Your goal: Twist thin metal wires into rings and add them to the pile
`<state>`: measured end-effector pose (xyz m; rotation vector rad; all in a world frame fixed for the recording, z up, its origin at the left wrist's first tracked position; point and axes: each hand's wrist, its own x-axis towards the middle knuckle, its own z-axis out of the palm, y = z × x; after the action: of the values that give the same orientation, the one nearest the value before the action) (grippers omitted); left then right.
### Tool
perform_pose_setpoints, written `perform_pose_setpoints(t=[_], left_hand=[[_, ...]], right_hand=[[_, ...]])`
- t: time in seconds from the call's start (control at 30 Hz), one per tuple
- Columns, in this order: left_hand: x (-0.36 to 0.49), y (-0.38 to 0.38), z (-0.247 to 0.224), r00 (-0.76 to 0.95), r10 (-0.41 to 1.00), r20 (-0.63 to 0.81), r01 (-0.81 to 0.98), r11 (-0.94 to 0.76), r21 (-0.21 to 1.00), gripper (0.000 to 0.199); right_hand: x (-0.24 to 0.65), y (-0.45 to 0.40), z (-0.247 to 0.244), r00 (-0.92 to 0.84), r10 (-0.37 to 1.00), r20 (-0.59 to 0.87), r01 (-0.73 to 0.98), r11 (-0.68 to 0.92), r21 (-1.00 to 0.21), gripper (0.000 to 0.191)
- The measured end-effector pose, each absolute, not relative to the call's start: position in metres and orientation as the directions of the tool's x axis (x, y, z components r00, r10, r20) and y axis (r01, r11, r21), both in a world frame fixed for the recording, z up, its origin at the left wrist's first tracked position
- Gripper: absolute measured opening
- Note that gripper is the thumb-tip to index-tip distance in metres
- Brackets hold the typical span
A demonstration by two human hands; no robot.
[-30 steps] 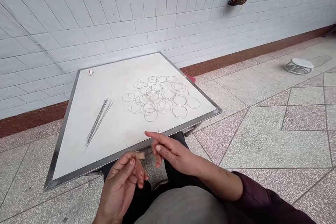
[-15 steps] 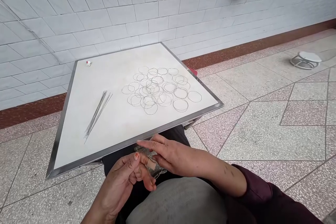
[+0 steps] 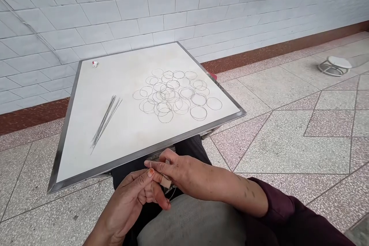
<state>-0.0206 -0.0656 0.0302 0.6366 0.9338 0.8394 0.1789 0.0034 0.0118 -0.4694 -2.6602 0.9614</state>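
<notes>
Low in the view, my left hand [image 3: 129,200] pinches a very thin wire [image 3: 151,173] between thumb and fingertips. One of its fingers wears a tan bandage [image 3: 165,181]. My right hand [image 3: 175,167] lies over the left fingertips, touching them, and I cannot tell whether it grips the wire. Beyond the hands, on a white board with a steel frame [image 3: 123,153], lies a scatter of overlapping wire rings [image 3: 173,96]. A bundle of thin metal rods [image 3: 105,121] lies left of the rings.
A small red-and-white figurine [image 3: 95,63] sits at the board's far corner. The board rests over my dark trousers and grey lap cloth [image 3: 190,221]. A white tiled wall rises behind it. A small round stool [image 3: 334,66] stands on the terrazzo floor at right.
My right hand has moved left and closed in over the left fingertips. The view has tilted slightly, so the board sits higher in the picture. The rings and rods have not moved.
</notes>
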Motion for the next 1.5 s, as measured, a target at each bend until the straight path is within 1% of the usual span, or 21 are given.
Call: perform_pose_setpoints(t=[0.1,0.17,0.23,0.33,0.4,0.6,0.8,0.93,1.0,1.13,1.23,1.33,1.43,1.5], left_hand=[[-0.023,-0.066,0.029,0.34,0.832,-0.439,-0.336,0.543,0.769,0.034],[-0.023,-0.066,0.03,0.356,0.822,-0.445,-0.329,0.556,0.763,0.034],[-0.024,-0.067,0.03,0.369,0.815,-0.447,-0.315,0.562,0.765,0.035],[-0.023,-0.067,0.031,0.372,0.811,-0.451,-0.31,0.567,0.763,0.035],[-0.023,-0.067,0.031,0.372,0.812,-0.45,-0.323,0.567,0.758,0.035],[-0.02,-0.068,0.028,0.347,0.82,-0.454,-0.362,0.564,0.742,0.031],[-0.017,-0.071,0.031,0.344,0.824,-0.451,-0.388,0.562,0.73,0.026],[-0.014,-0.072,0.033,0.305,0.829,-0.469,-0.418,0.559,0.716,0.022],[-0.013,-0.073,0.032,0.286,0.835,-0.469,-0.442,0.55,0.709,0.02],[-0.008,-0.073,0.027,0.284,0.859,-0.426,-0.499,0.512,0.699,0.02],[-0.004,-0.072,0.023,0.284,0.867,-0.41,-0.514,0.499,0.698,0.021],[0.001,-0.071,0.021,0.286,0.874,-0.393,-0.53,0.486,0.695,0.02],[0.004,-0.072,0.019,0.283,0.877,-0.389,-0.562,0.48,0.673,0.017],[0.006,-0.073,0.018,0.285,0.871,-0.401,-0.569,0.49,0.66,0.013]], right_hand=[[0.18,0.005,0.013,-0.893,0.424,0.152,0.203,0.679,-0.705,0.079],[0.181,0.007,0.014,-0.883,0.446,0.142,0.196,0.628,-0.754,0.076],[0.182,0.01,0.014,-0.887,0.439,0.145,0.17,0.601,-0.781,0.073],[0.183,0.013,0.011,-0.889,0.419,0.187,0.128,0.618,-0.776,0.074],[0.184,0.014,0.009,-0.881,0.418,0.22,0.111,0.636,-0.764,0.071],[0.183,0.013,0.013,-0.853,0.419,0.312,0.065,0.676,-0.734,0.045],[0.182,0.013,0.012,-0.784,0.465,0.411,0.058,0.715,-0.697,0.026],[0.18,0.012,0.015,-0.746,0.503,0.437,0.045,0.692,-0.72,0.018],[0.179,0.012,0.017,-0.729,0.526,0.439,0.026,0.661,-0.75,0.014],[0.177,0.01,0.017,-0.679,0.579,0.452,-0.034,0.589,-0.807,0.004],[0.175,0.01,0.014,-0.659,0.617,0.431,-0.067,0.522,-0.85,0.004],[0.174,0.01,0.015,-0.658,0.662,0.358,-0.09,0.403,-0.911,0.009],[0.174,0.011,0.017,-0.682,0.69,0.241,-0.123,0.217,-0.968,0.015],[0.174,0.012,0.017,-0.703,0.687,0.187,-0.147,0.117,-0.982,0.018]])
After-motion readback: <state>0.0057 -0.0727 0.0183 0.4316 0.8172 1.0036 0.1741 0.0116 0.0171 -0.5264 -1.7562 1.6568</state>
